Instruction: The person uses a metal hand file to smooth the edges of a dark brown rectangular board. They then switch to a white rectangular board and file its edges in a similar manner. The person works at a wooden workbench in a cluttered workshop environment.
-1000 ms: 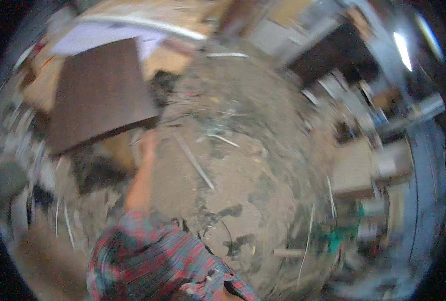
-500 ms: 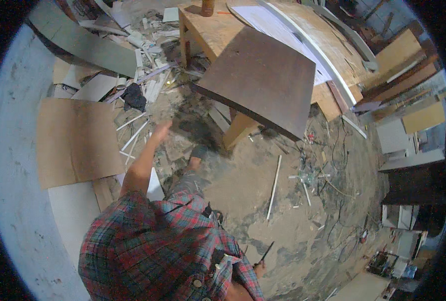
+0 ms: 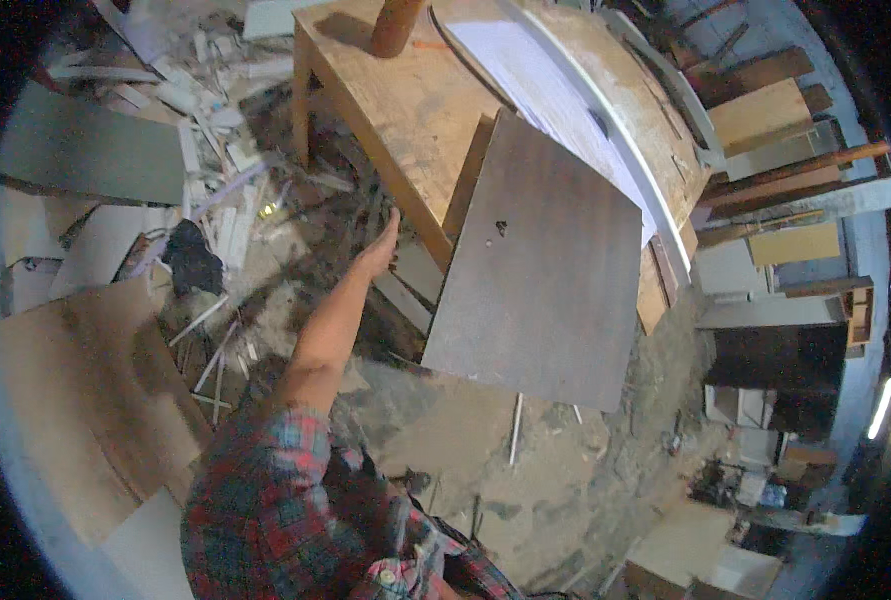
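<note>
Can see brown panel (image 3: 540, 275) tilted across near end of table (image 3: 410, 115), likely leaning there for support. Can't confirm lower-edge contact. See left hand (image 3: 382, 250) beside panel, fingers extended, gripping nothing, probably for balance. Can't see right hand or tell its grip.

Dim overall; a tube light (image 3: 881, 407) glares at far right. The dark board (image 3: 555, 290) has a dull greyish sheen. Shadow gathers beneath the desk's (image 3: 365, 85) left edge. Details look soft; outlines bow towards the blackened rim.
</note>
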